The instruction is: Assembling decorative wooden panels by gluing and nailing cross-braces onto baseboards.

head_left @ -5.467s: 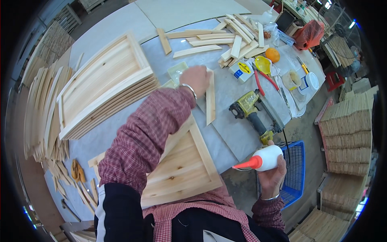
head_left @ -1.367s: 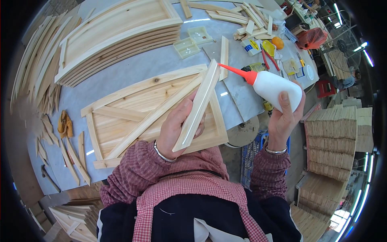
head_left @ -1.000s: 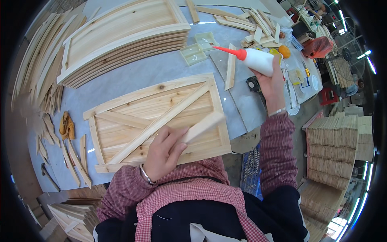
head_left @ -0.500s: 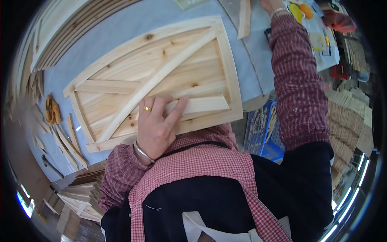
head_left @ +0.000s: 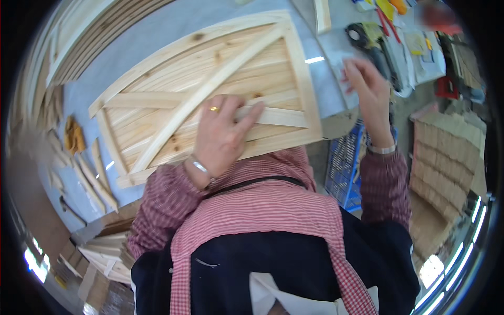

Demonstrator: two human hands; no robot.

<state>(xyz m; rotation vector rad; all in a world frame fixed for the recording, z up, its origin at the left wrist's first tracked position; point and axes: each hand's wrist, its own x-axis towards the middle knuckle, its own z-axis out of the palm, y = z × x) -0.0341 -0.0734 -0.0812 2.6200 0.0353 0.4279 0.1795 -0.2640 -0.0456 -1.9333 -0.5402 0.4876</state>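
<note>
A pale wooden panel (head_left: 247,68) with a frame, a curved far edge and a long diagonal strip lies on the table before me. My left hand (head_left: 224,131), a gold ring on one finger, holds a short wooden slat (head_left: 283,117) down on the panel, near its close edge. Part of the slat is hidden beneath the fingers. My right hand (head_left: 370,86) hangs above the table's right side, apart from the panel. Its fingers are bent and smeared by motion; whether anything is between them does not show. Close beyond it lies a dark and green power tool (head_left: 375,47).
Curved wooden pieces (head_left: 100,47) are stacked at the far left. Gloves (head_left: 73,135) and loose strips (head_left: 89,181) lie left of the panel. A blue plastic crate (head_left: 344,168) stands below the table's right edge, with stacked boards (head_left: 446,152) farther right.
My right hand has come back toward me from the far right of the table, uncovering the power tool. My left hand stays on the slat; the slat sits slightly differently on the panel.
</note>
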